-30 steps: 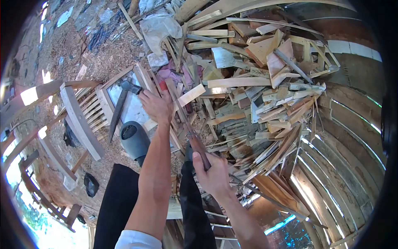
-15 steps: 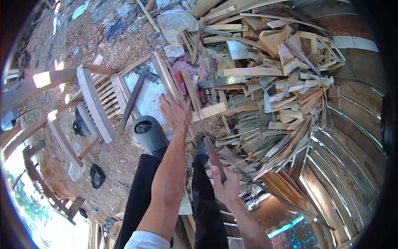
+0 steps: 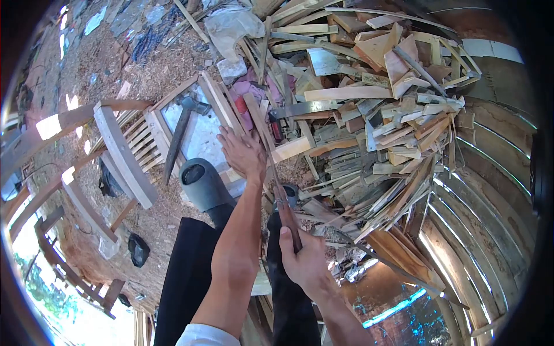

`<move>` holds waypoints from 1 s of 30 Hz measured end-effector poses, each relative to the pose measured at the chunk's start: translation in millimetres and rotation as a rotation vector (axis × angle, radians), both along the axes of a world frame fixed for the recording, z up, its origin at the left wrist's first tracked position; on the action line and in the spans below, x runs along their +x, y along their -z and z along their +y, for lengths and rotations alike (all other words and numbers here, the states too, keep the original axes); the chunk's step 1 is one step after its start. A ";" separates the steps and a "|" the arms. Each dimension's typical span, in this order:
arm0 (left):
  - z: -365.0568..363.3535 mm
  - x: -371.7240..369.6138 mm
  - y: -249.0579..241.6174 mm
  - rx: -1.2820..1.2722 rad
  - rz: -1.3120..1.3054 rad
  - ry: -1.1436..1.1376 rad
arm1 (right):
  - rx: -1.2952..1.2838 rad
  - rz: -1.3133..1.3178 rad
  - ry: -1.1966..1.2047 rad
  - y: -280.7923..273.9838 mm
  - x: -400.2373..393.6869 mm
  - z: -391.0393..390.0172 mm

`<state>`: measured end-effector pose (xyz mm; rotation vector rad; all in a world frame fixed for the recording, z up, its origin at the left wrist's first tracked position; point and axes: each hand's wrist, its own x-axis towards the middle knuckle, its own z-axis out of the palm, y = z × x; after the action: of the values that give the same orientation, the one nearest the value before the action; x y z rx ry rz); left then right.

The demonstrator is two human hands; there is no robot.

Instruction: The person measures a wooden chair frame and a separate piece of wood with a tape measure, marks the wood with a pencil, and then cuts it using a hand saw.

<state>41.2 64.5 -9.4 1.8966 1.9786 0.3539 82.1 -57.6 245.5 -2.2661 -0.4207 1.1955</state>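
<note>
My left hand [image 3: 242, 153] lies with its fingers stretched out over the edge of a wooden frame [image 3: 222, 104] that surrounds a whitish panel [image 3: 202, 138]. On that panel rests a hammer [image 3: 180, 135] with a dark handle. My right hand [image 3: 306, 256] is closed round the brown wooden handle of a saw [image 3: 284, 213]. Its thin blade, seen almost edge-on, runs forward close beside my left hand, near a narrow wooden strip [image 3: 259, 121]. Where the blade meets the wood is hard to make out.
A heap of offcuts [image 3: 398, 127] fills the right side. Near it lies a metal blade [image 3: 306, 108]. Curved wooden chair-like parts [image 3: 124, 153] stand at left. My shod foot [image 3: 202, 181] is beside the panel; a plank wall [image 3: 490, 230] borders the right.
My right hand and the saw have shifted slightly back and left. My left hand stays on the frame, and the whole view has moved a little.
</note>
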 end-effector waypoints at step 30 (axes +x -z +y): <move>0.4 1.1 1.4 -0.027 -0.060 -0.087 | 0.200 0.039 0.050 -28.7 -14.2 4.0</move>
<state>42.3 64.9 -10.8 1.7664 2.0203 0.4018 67.9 -53.6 274.2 -2.0677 -0.4448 1.1185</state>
